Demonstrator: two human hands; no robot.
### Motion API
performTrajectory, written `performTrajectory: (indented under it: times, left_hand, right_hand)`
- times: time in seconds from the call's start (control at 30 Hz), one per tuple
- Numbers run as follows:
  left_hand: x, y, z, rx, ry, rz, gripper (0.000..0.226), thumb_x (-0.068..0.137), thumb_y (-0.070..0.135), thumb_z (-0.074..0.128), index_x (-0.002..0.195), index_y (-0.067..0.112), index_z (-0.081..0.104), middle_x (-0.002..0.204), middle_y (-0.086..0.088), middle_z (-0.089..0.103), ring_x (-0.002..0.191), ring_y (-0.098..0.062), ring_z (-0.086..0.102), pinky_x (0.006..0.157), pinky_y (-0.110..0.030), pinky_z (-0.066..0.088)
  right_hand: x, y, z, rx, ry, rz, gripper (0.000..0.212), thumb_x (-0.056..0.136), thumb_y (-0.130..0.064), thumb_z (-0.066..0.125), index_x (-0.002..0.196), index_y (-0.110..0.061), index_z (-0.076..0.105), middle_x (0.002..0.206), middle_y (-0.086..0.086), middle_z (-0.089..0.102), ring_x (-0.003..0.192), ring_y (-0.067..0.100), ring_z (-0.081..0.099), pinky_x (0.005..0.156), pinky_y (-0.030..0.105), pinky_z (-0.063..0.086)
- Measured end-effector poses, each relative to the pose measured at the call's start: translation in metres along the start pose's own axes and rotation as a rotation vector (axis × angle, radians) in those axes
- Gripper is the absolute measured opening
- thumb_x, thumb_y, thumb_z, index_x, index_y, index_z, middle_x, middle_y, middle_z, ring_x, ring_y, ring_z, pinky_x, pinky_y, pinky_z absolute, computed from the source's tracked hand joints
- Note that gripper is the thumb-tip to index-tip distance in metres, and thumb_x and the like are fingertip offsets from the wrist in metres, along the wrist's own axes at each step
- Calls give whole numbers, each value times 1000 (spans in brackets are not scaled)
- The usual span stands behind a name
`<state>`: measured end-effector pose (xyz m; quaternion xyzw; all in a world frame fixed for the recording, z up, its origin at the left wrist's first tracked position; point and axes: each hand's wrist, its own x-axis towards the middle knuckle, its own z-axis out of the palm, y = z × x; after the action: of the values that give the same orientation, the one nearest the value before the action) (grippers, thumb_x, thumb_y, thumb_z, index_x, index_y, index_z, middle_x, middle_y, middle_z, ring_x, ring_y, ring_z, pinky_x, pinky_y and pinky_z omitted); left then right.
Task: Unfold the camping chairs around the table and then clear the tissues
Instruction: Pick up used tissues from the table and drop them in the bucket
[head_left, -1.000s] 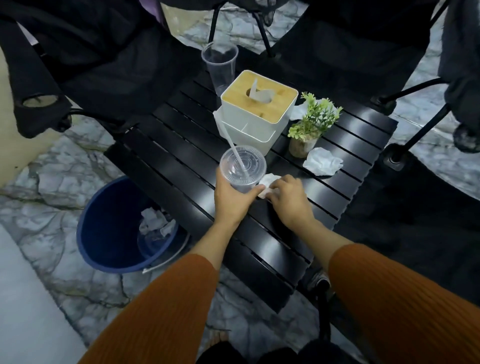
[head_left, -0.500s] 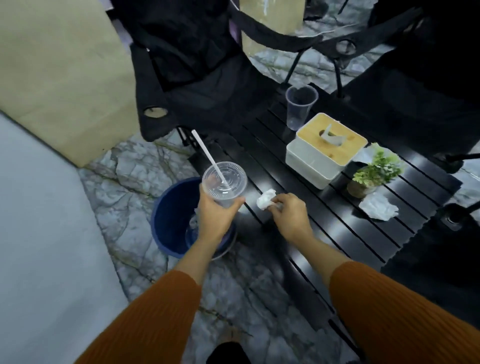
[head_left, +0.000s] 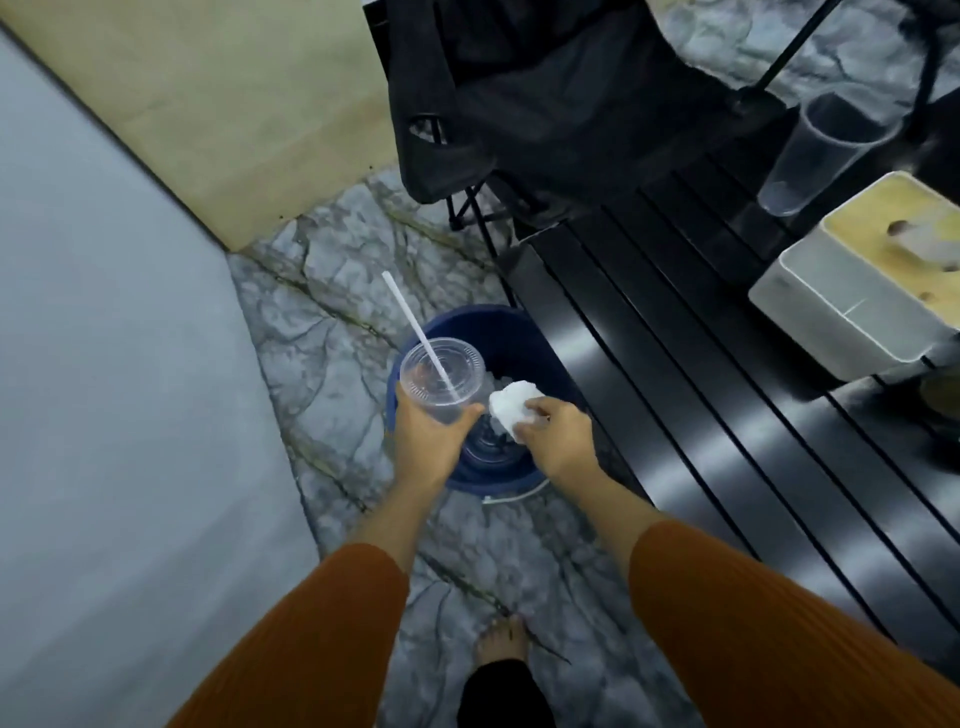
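While the right hand (head_left: 558, 439) hangs over the round dark-blue plastic bin (head_left: 467, 314), its thumb and fingers are curled and pinched on a crumpled white tissue wad (head_left: 511, 408).

Wad: sticks out of the fingertips up and to the left, away from the palm, on the side facing the left hand (head_left: 428, 441). Lumpy, with no clear long axis.

Key relation: from the head camera the wad sits over the bin's open mouth, inside the rim line. It is not over the marbled floor or over the black slatted metal table (head_left: 675, 364) just to the right. Its height above the bin cannot be read from this one view.

Left hand: fingers wrapped round a clear lidded plastic cup with a white straw (head_left: 441, 379), held near upright over the bin's left rim. The cup wall is just beside the wad, possibly touching it.

Judgement: the right hand is already on the tissue, so the drop needs only spread fingers, with no further reach. Risk: the wad catches on the cup.

Pale scraps show inside the bin, partly hidden.
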<state>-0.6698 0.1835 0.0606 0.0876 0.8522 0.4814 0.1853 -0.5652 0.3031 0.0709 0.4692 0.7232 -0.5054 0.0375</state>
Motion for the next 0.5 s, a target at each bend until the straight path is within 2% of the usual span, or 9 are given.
performTrajectory:
  times: [0.07, 0.1, 0.13, 0.2, 0.33, 0.5]
  left_hand:
    - [8, -7, 4, 47, -55, -62, 99, 68, 24, 87, 146, 16, 27, 145, -4, 46, 131, -19, 46, 108, -37, 42]
    - [10, -10, 6, 75, -90, -116, 104, 70, 18, 86, 150, 12, 21, 151, -8, 38, 137, -24, 41, 111, -39, 39]
    - [12, -11, 6, 107, -117, -182, 106, 71, 12, 85, 152, 8, 16, 154, -12, 33, 139, -27, 38, 113, -42, 37]
    - [12, -12, 6, 153, -149, -267, 103, 70, 3, 84, 150, 4, 20, 151, -17, 38, 136, -33, 42, 110, -48, 40]
    - [-5, 6, 5, 256, -230, -251, 90, 72, 2, 81, 146, 4, 30, 145, -19, 45, 130, -37, 47, 104, -52, 45]
    - [-37, 61, 14, 327, -259, -154, 91, 80, 12, 77, 152, 10, 21, 156, -13, 29, 139, -34, 36, 112, -48, 37]
  right_hand:
    - [1, 5, -3, 1, -99, 26, 56, 87, -13, 68, 140, -9, 48, 140, 15, 52, 126, 30, 52, 101, 32, 46]
    - [1, 8, -6, -7, -119, 21, 59, 87, -13, 68, 141, -8, 45, 142, 14, 51, 128, 30, 50, 103, 32, 44]
    - [1, 11, -11, -14, -118, 9, 57, 88, -12, 67, 140, -7, 46, 140, 14, 53, 128, 29, 50, 101, 28, 43]
    - [-3, 16, -22, -5, -116, -4, 54, 89, -10, 66, 139, -7, 47, 137, 13, 56, 126, 27, 52, 93, 20, 40]
    - [-21, 15, -51, 23, -169, 6, 62, 90, -13, 66, 146, -12, 39, 141, 13, 50, 127, 26, 51, 100, 24, 43]
    - [-58, 15, -100, 68, -80, -42, 52, 91, -16, 64, 141, -14, 47, 124, 11, 59, 105, 17, 57, 86, 18, 43]
